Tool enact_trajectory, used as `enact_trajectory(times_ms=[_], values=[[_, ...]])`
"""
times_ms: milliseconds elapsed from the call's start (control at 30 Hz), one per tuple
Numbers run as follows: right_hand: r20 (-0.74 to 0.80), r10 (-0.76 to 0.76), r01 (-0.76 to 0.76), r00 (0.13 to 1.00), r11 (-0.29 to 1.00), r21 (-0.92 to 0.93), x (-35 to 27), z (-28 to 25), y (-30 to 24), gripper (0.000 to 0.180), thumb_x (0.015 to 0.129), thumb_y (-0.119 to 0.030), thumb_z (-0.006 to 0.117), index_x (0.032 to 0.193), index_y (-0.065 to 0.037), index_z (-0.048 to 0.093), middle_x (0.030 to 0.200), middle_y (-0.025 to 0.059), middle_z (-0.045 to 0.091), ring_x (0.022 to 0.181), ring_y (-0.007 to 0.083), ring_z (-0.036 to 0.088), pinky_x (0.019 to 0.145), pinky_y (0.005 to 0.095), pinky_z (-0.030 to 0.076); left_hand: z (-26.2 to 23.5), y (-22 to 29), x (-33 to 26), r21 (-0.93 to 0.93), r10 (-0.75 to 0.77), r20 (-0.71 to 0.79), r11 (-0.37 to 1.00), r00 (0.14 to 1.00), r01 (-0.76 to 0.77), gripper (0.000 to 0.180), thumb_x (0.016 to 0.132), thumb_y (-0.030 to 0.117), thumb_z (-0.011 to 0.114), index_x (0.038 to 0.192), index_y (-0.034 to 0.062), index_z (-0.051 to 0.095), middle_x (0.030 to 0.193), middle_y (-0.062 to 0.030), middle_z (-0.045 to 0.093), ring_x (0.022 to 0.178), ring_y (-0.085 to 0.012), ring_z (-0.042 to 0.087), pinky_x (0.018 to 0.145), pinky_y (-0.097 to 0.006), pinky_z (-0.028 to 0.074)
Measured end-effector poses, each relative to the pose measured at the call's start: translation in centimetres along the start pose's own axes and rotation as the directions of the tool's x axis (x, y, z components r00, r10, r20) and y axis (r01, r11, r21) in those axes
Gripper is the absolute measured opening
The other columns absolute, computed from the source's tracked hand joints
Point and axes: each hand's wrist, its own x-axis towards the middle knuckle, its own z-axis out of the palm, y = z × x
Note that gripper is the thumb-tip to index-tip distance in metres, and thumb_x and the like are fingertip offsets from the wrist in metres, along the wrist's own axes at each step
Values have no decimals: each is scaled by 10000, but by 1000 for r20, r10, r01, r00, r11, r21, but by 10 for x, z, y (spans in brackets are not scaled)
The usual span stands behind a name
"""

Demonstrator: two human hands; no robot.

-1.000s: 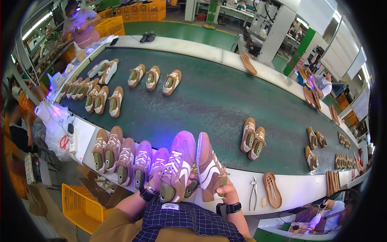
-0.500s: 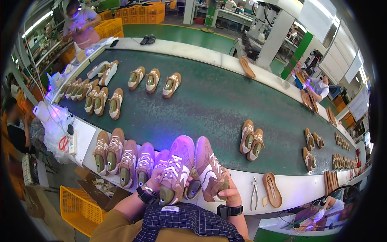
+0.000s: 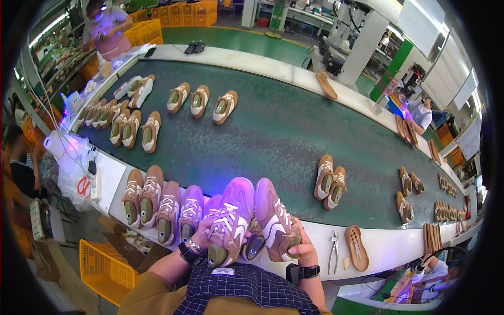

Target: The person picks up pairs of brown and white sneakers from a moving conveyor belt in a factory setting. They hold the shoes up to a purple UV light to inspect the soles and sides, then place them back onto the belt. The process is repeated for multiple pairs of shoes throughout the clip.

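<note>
My left hand (image 3: 203, 235) grips a tan-and-white sneaker (image 3: 231, 218) by its side, toe pointing away from me. In my right hand (image 3: 305, 245) is a matching sneaker (image 3: 274, 220), held near its heel and tilted so its side shows. The toes of the two shoes nearly touch under purple light. Olive forms fill both shoe openings. Another shoe's heel (image 3: 253, 248) shows between them, mostly hidden. Just left of my left hand stands a row of similar sneakers (image 3: 169, 212) along the near white ledge.
Several sneakers (image 3: 226, 107) rest on the green conveyor belt (image 3: 262, 131), with a pair (image 3: 331, 181) to the right. Pliers (image 3: 333, 252) and a tan sole (image 3: 357, 249) lie on the near ledge. A yellow crate (image 3: 107, 270) stands lower left. Co-workers sit and stand around the belt.
My right hand and its sneaker have shifted slightly to the right, opening a small gap between the shoes. My left hand keeps almost the same place. The whole view has moved a little.
</note>
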Motion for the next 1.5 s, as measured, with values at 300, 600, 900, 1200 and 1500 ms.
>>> enact_trajectory(times_ms=[300, 600, 900, 1200, 1500], values=[[27, -302, 281, 953, 845, -455, 10, 3, -13, 884, 482, -127, 719, 1286, -21, 367, 1299, 130, 411, 1207, 249, 426, 1023, 352, 320, -3, 13, 12, 536, 347, -126, 812, 929, -230, 634, 749, 145, 657, 1315, 15, 402, 1217, -92, 537, 1102, -188, 532, 972, -334, 404], [236, -710, 399, 663, 70, -914, 27, 28, 4, 842, 475, -154, 755, 1227, -88, 381, 1272, 250, 370, 1102, 368, 416, 921, 455, 340, 17, 7, 36, 749, 549, -79, 584, 832, -314, 553, 789, 149, 676, 1274, 13, 448, 1192, -63, 542, 1088, -177, 519, 961, -321, 399], [244, -741, 402, 626, 38, -915, 28, 25, 17, 870, 481, -164, 772, 1245, -114, 358, 1284, 255, 339, 1102, 378, 401, 910, 476, 351, 22, 6, 34, 685, 546, -108, 646, 831, -336, 656, 727, 177, 722, 1293, 27, 426, 1207, -72, 535, 1115, -190, 513, 979, -339, 393], [260, -758, 409, 599, 10, -913, 29, 23, 25, 887, 483, -170, 773, 1259, -121, 345, 1287, 257, 336, 1120, 386, 397, 921, 483, 348, 18, 12, 30, 680, 539, -111, 654, 835, -331, 736, 681, 124, 754, 1313, 32, 388, 1225, -73, 513, 1141, -204, 493, 991, -353, 387], [211, -779, 394, 590, 50, -918, 30, 27, 30, 893, 481, -163, 755, 1266, -90, 336, 1275, 248, 342, 1141, 378, 395, 948, 468, 350, 39, 10, 30, 836, 570, -90, 489, 817, -250, 658, 743, 122, 726, 1312, 5, 416, 1225, -70, 519, 1124, -168, 488, 982, -319, 373]])
